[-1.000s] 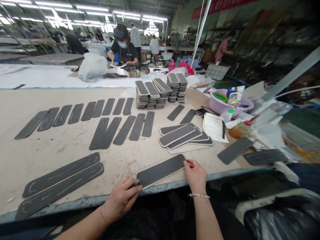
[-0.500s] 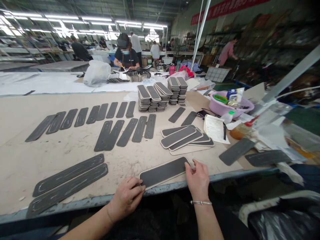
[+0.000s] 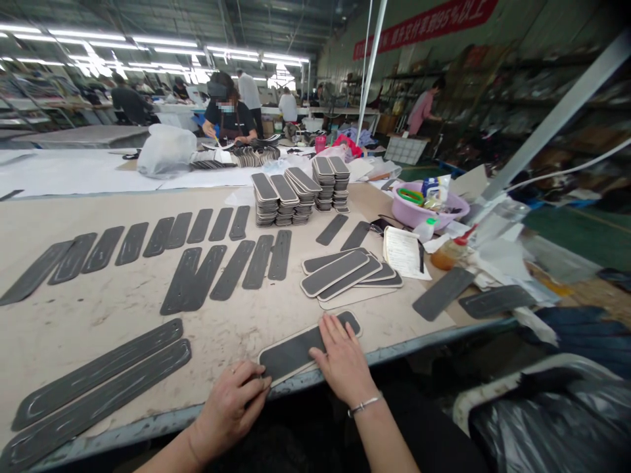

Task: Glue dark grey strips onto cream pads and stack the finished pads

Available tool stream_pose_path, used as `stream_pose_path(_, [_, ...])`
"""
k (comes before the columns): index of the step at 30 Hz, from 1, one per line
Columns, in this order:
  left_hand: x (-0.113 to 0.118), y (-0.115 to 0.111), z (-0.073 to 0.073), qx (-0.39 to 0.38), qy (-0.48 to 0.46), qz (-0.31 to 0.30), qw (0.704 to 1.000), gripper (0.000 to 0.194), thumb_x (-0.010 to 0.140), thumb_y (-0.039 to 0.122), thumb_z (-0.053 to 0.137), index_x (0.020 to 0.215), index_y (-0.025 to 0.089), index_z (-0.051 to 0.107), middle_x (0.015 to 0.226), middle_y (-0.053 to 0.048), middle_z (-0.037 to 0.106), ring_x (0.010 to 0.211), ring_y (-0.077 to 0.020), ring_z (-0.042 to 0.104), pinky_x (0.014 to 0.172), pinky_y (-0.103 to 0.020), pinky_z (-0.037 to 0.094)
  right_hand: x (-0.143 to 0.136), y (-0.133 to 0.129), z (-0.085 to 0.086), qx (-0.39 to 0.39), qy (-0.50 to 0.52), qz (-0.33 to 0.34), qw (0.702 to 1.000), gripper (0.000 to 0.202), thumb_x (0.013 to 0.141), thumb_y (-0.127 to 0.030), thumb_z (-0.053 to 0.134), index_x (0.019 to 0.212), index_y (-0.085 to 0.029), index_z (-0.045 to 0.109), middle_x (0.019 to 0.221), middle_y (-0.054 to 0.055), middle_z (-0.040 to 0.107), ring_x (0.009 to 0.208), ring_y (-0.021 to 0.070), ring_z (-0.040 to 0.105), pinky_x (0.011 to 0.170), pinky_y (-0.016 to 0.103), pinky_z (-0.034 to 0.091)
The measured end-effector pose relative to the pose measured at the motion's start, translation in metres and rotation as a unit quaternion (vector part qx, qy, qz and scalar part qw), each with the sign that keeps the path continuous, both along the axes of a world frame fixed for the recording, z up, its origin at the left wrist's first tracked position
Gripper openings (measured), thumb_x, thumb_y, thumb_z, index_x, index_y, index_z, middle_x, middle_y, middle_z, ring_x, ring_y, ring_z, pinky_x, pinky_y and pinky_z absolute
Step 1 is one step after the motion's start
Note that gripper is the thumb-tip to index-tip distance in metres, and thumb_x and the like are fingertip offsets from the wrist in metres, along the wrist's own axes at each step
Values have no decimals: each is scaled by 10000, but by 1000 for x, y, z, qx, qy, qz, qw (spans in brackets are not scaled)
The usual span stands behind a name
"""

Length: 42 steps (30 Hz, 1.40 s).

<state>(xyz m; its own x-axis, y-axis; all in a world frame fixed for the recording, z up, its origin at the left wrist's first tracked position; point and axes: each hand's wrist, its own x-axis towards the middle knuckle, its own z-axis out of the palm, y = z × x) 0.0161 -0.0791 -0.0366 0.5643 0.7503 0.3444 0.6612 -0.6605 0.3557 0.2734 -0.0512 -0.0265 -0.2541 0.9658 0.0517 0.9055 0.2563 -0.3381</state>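
Dark gray panel (image 3: 290,351), edged with a pale border, lies at a slant by the near edge of the worktable (image 3: 221,341), under and between the two hands. Its left end sits in the left hand (image 3: 231,401), whose thumb and fingers are drawn together in a narrow pinch at the corner. Toward its other end, the right hand (image 3: 342,364) is laid flat across the top, fingers extended side by side and thumb spread away, pressing rather than gripping. A bare stretch of panel shows between the hands, and the rounded right end sticks out past the right fingers. Just beyond lies a loose pile of bordered panels (image 3: 334,274); two long streaked strips (image 3: 98,373) rest to the left.
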Motion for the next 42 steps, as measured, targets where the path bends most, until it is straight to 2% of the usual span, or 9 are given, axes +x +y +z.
stream_pose_path(6, [3,-4,8,-18,-12,16,1000,195,843,150,493,941,198,655,948,-90,614,877,-187,581,769,-341,492,25,14,-16,21,-59,-83,995,642,911,-497,276,1412,-97,249,1480,96,232,1363,234,186,1092,465,185])
stream_pose_path(15, [-18,-15,16,-34,-83,-1,996,404,853,94,450,1246,184,490,1130,-105,632,1007,-176,596,865,-347,506,27,14,-36,73,-83,-76,991,689,899,-539,233,1400,-67,273,1474,118,254,1362,247,166,1084,475,177])
stream_pose_path(21, [-6,0,23,-26,103,-16,994,535,878,292,475,1367,116,351,1427,-147,364,1348,-283,259,1069,-479,322,25,14,-32,59,-91,-85,991,689,895,-542,260,1404,-77,269,1478,109,243,1359,250,179,1085,474,178])
stream_pose_path(27, [4,11,8,15,202,-40,978,663,882,427,454,1433,153,205,1471,-130,268,1340,-266,284,1091,-452,250,23,13,-13,29,-54,-103,993,660,898,-507,313,1406,-89,260,1479,109,231,1361,267,181,1083,528,150])
stream_pose_path(29, [2,13,3,44,211,-42,976,663,885,442,441,1433,152,206,1466,-132,278,1329,-264,308,1084,-437,260,9,4,-3,33,-25,-80,996,645,897,-503,333,1413,-125,253,1484,90,219,1367,272,159,1089,554,93])
stream_pose_path(33, [2,14,0,76,219,-47,972,662,880,456,444,1426,146,234,1447,-128,323,1311,-259,344,1073,-420,285,-31,-22,9,31,56,96,993,626,890,-541,345,1418,-221,245,1478,13,253,1374,202,149,1126,472,36])
stream_pose_path(35, [3,14,1,77,220,-48,971,654,882,448,443,1423,140,242,1438,-128,342,1307,-256,351,1067,-416,300,-38,-28,9,22,78,126,989,628,888,-555,340,1416,-227,251,1468,6,281,1367,178,176,1134,427,63])
stream_pose_path(37, [4,14,3,74,211,-45,974,630,887,423,444,1419,145,255,1430,-128,356,1299,-251,365,1059,-413,317,-27,-23,4,17,71,79,994,633,885,-560,340,1409,-211,272,1467,22,285,1363,190,193,1129,429,88])
stream_pose_path(42, [5,23,11,47,180,-36,982,478,884,344,465,1335,190,425,1351,-101,482,1232,-232,455,1002,-396,402,32,4,-12,29,6,-146,989,619,895,-491,351,1381,-106,333,1458,102,292,1352,272,209,1094,492,134])
